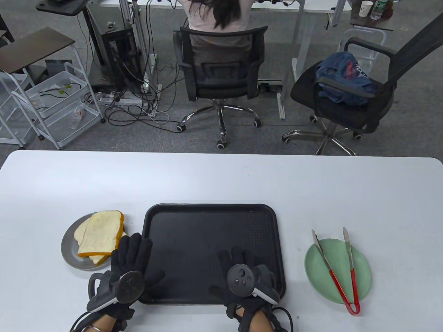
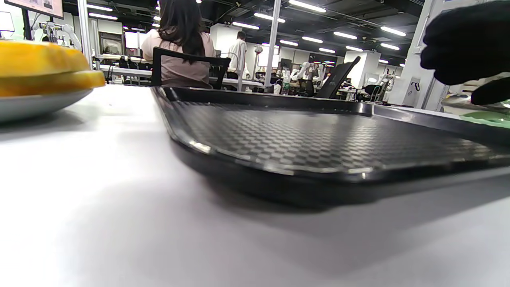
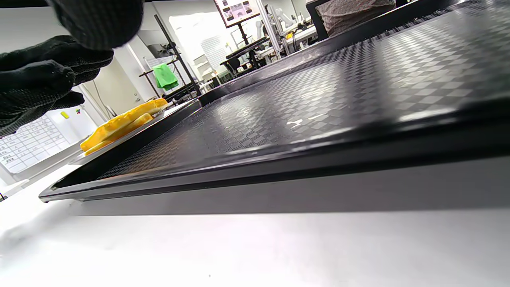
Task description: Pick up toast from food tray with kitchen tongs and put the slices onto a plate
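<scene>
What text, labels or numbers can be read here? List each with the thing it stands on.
None can be read.
Wall chart in the right wrist view: a grid of entries, too blurred.
Monitor in the same view: pictures and small print, too small.
Blue bag on the chair: a pale mark, illegible.
Tray, plates and tongs: no markings visible.

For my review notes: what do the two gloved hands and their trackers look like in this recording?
Both hands, left hand and right hand, wear black knit sensor gloves. A round black tracker with a grey-white ring sits on the left hand's back. The right tracker shows buttons on its black face, with a white ring. Black cables trail at the wrists. No sleeves show.
</scene>
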Demonstrator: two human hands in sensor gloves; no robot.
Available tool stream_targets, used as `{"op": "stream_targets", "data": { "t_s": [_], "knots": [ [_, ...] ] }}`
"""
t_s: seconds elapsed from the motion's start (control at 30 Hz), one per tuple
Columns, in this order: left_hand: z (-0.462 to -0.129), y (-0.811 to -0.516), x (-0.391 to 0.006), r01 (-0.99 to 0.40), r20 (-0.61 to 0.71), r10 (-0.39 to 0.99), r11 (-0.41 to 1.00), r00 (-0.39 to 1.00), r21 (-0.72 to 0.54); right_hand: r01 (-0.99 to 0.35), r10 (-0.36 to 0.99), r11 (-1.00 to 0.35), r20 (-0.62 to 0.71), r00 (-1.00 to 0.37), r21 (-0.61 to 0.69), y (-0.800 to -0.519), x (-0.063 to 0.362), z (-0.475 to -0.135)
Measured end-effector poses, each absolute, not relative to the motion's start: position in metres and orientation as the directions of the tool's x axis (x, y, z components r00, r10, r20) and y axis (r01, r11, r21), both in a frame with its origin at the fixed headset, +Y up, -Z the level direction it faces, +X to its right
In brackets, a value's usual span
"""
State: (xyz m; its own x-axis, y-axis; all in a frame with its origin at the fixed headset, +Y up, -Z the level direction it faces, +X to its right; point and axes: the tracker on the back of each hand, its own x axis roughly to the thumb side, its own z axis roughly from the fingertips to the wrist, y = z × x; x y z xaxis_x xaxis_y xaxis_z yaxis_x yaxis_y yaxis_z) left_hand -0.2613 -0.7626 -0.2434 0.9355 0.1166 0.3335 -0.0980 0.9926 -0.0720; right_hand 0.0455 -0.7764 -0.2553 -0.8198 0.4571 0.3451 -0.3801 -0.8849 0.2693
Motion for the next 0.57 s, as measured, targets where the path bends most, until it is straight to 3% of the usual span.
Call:
{"op": "stream_targets", "data": {
  "t_s": [0.57],
  "knots": [
    [-0.2435,-0.7624,-0.2607,-0.100,0.342,0.124,0.991,0.931,-0.086,-0.382,0.467,-0.878,0.348,-0.813,0.288,-0.7765,0.0459,-0.2554]
  ]
}}
